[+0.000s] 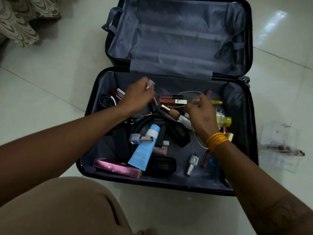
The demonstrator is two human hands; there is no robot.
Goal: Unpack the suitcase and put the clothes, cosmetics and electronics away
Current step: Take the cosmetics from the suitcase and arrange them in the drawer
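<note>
On the tiled floor, the open suitcase [250, 133] holds light, slippery cosmetics: left hand [138, 95] pinches a small tube [151, 82], right hand [201, 112] pinches a limp cable [188, 92]; grasp tubes mid-body.

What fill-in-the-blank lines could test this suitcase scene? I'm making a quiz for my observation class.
1. The far half of the suitcase holds ____ items.
2. The bangles on the right wrist are ____.
3. The blue tube lies partly over the ____ box.
4. The left hand has its grip on a small ____ bottle.

Missing words: no; orange; pink; pink
</note>
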